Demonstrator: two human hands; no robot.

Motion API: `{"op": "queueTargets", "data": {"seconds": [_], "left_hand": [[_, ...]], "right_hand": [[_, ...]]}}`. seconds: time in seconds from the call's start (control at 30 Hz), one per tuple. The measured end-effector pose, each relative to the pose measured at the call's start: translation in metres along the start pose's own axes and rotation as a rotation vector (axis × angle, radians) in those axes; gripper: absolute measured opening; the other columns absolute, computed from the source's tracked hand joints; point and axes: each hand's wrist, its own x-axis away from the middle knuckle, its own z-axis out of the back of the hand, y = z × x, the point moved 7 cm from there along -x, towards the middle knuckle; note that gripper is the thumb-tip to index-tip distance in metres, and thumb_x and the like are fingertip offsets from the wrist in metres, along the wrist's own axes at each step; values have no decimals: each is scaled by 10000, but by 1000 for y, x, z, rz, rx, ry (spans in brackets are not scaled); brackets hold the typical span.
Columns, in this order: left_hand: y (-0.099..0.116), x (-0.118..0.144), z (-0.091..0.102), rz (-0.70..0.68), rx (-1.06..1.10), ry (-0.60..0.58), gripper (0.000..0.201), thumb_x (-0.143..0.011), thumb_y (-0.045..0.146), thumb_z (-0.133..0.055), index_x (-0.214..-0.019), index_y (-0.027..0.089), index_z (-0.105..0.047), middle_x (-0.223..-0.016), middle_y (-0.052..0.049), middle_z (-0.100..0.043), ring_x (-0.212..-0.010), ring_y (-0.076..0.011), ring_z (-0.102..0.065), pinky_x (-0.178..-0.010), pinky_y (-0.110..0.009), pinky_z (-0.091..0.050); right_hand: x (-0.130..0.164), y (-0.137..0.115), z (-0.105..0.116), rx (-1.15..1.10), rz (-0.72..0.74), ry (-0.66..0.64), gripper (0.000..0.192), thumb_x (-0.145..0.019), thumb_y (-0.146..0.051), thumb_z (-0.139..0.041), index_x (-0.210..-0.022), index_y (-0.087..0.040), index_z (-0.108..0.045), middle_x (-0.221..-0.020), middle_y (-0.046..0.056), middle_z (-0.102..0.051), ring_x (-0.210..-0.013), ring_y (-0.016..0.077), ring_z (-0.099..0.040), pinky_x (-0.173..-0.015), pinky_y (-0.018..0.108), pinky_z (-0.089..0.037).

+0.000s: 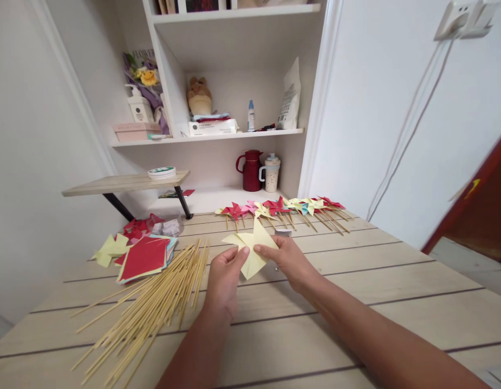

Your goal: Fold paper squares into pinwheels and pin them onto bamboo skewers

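A pale yellow paper pinwheel [254, 263] is held up over the table between both hands. My left hand [226, 273] pinches its lower left side, the thumb near the middle. My right hand [289, 259] grips the right side, its thumb also close to the centre. No stick shows on this pinwheel. Left of my hands lies a loose heap of thin wooden sticks [149, 308]. Beyond it sits a stack of coloured paper squares [145, 258] with a red one on top. A small greyish object [283, 233], partly hidden, lies behind my right hand.
Finished pinwheels on sticks [276, 206] lie in a row along the table's back. Yellow pinwheel paper [111, 249] and a clear container [168, 226] stand at the left, near a small raised shelf [124, 184]. A red jug [251, 172] and a cup [271, 174] stand behind.
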Motion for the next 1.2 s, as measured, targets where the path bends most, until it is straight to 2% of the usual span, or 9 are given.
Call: {"op": "queueTargets", "data": {"seconds": [0.4, 0.63, 0.9, 1.03, 1.2], "left_hand": [[3, 1, 9, -44, -45, 130, 326, -641, 355, -851, -873, 135, -787, -794, -90, -773, -723, -220, -710, -715, -319, -531], [4, 1, 8, -47, -104, 117, 358, -651, 376, -838, -898, 124, -778, -791, -94, -769, -736, -230, -713, -732, -330, -534], [7, 3, 8, -86, -217, 129, 306, -661, 373, -814, -853, 138, -773, -804, -86, -770, -822, -263, -716, -769, -349, -537], [8, 2, 9, -116, -272, 145, 280, -668, 371, -804, -835, 149, -774, -851, -89, -776, -834, -262, -709, -768, -345, -530], [8, 0, 10, -140, -280, 151, 289, -671, 394, -802, -831, 154, -781, -841, -88, -771, -815, -248, -697, -753, -333, -523]], "right_hand": [[0, 0, -3, -26, 54, -53, 303, -687, -413, -794, -796, -141, -718, -719, 14, -668, -653, 145, -541, -648, 278, -390], [-2, -1, 0, -28, 95, -36, 352, -732, -454, -776, -879, -139, -713, -796, 34, -685, -685, 146, -557, -631, 263, -394], [-2, 2, -3, -85, 69, -53, 358, -712, -467, -792, -831, -135, -731, -734, 38, -678, -642, 147, -554, -617, 274, -392], [-4, 3, 1, -75, 98, -6, 312, -684, -436, -807, -752, -140, -731, -670, 14, -638, -617, 132, -510, -605, 270, -375], [-5, 2, 0, -79, 114, -10, 283, -678, -410, -807, -761, -147, -742, -684, 9, -641, -625, 129, -506, -616, 271, -379]]}}
